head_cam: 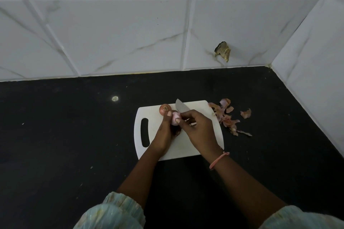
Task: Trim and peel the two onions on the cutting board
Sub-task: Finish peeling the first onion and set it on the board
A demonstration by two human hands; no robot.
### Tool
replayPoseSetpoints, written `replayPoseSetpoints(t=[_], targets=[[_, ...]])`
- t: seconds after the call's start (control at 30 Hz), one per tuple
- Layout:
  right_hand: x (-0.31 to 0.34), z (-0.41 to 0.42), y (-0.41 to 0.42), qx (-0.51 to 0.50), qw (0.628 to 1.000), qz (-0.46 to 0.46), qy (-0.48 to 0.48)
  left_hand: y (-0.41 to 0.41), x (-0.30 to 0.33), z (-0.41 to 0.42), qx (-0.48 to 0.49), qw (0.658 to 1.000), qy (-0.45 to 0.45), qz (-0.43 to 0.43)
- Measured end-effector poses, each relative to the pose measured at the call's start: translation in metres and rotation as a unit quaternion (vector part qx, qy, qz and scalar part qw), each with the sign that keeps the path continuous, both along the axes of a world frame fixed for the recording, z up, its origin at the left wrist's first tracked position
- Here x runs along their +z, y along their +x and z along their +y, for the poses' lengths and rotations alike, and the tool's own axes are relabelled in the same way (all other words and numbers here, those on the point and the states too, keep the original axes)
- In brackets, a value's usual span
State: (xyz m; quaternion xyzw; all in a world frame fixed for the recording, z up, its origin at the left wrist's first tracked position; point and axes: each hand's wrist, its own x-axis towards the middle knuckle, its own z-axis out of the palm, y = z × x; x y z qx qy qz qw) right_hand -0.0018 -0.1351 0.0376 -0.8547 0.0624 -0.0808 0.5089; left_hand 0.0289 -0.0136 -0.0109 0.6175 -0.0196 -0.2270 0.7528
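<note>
Risk here sits at the blade: the right hand (198,126) grips a knife (181,107) just beside the left hand (167,126), whose fingers pinch a pale, mostly peeled onion (176,117) over the white cutting board (202,107); a slip could nick fingertips. A second onion (165,109), papery skin on, rests on the board's far edge.

Single head view — forward and down, near over the cutting board (178,147) and hands.

Both forearms are bare below gathered pale-green sleeves (119,210) with a faint yellowish print. A thin pink wristband (218,161) circles the right wrist.
</note>
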Motion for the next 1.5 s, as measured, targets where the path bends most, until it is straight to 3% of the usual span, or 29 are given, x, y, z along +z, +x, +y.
replayPoseSetpoints(t=[0.43, 0.73, 0.93, 1.17, 1.3, 1.5], targets=[[-0.008, -0.007, 0.004, -0.010, 0.999, -0.050, -0.010, 0.004, -0.003, 0.003, 0.001, 0.998, 0.005, -0.058], [-0.008, -0.017, 0.013, 0.087, 0.978, -0.061, -0.182, 0.005, -0.009, 0.004, -0.004, 0.998, 0.014, -0.057], [-0.008, -0.017, 0.015, 0.035, 0.999, 0.018, -0.012, 0.007, -0.011, 0.004, -0.002, 0.999, -0.016, -0.043], [-0.001, -0.015, 0.017, -0.061, 0.977, 0.110, 0.172, 0.005, -0.005, 0.005, 0.001, 0.997, -0.066, -0.048], [0.003, -0.014, 0.015, -0.061, 0.984, 0.070, 0.152, 0.006, -0.002, 0.005, 0.012, 0.995, -0.093, -0.030], [0.006, -0.014, 0.010, -0.022, 0.998, -0.004, 0.054, 0.004, -0.005, 0.001, 0.017, 0.998, -0.034, -0.050]])
